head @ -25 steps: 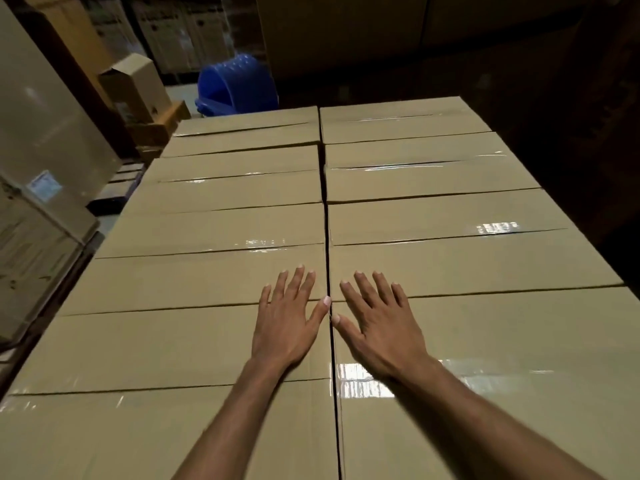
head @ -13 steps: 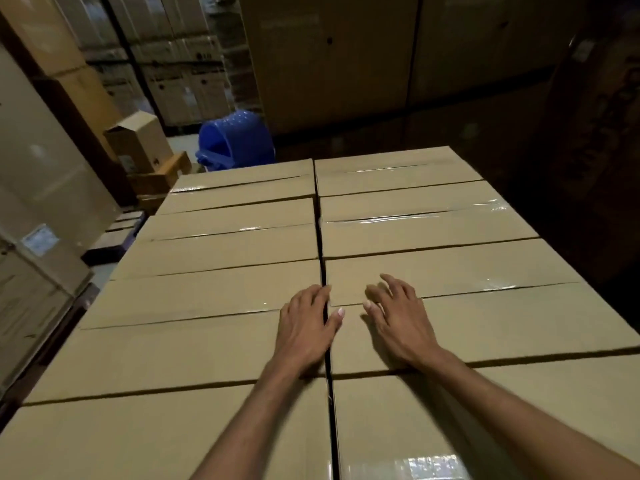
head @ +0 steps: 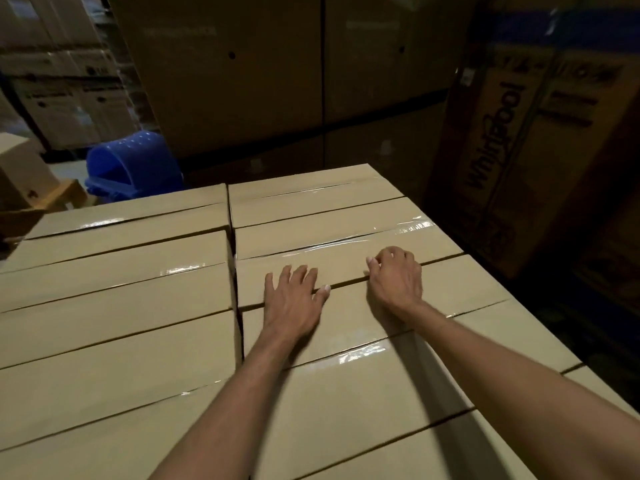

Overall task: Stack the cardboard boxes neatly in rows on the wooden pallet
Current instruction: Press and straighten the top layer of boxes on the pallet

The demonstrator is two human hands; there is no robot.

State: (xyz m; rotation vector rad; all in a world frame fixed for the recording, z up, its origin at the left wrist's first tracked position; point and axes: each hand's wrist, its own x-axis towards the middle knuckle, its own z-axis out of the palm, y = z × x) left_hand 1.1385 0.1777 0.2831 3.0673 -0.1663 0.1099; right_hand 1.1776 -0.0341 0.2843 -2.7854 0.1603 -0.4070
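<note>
Taped cardboard boxes (head: 114, 299) lie in two tight columns, forming a flat top layer below me. Both my hands are on the right column (head: 346, 403). My left hand (head: 292, 301) lies flat, its straight fingers reaching across a seam between two boxes. To its right, my right hand (head: 394, 277) rests on the same seam with its fingers curled, fingertips on the farther box (head: 339, 265). It holds nothing. The wooden pallet is hidden under the stack.
A blue plastic basket (head: 131, 164) lies on its side beyond the left column. Tall appliance cartons (head: 311, 74) stand close behind the stack, and a printed carton (head: 519, 150) stands at the right. Smaller boxes (head: 20, 174) sit at far left.
Both hands have moved from the central gap between the columns onto the right column and farther out. The right hand's fingers have curled. My view has lifted and turned right.
</note>
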